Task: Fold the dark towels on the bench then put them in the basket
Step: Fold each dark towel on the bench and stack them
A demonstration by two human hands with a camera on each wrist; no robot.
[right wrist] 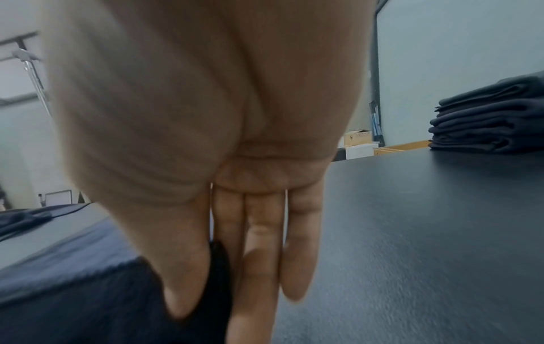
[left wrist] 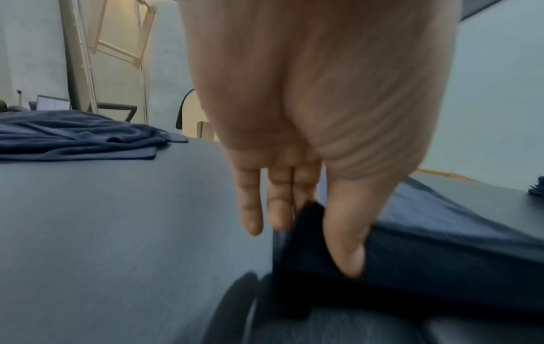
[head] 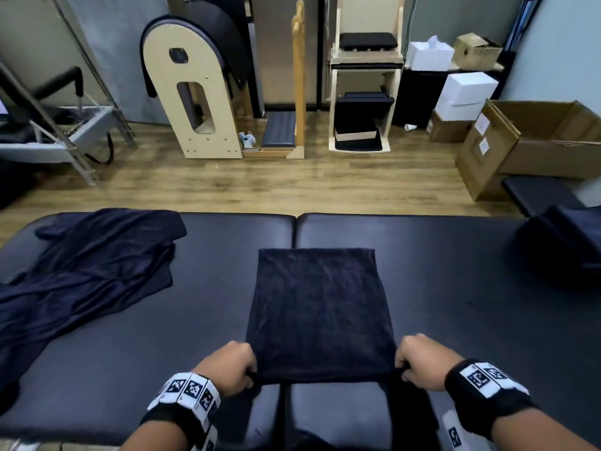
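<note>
Navy terry towel (head: pixel 320 307) stretches lengthwise away from us on the black padded counter (head: pixel 455 288); our left hand (head: pixel 227 366) and right hand (head: pixel 419 359) pinch its near corners

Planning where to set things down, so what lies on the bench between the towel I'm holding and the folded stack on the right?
Only bare bench between the held towel and the folded stack, per the head view.
</note>
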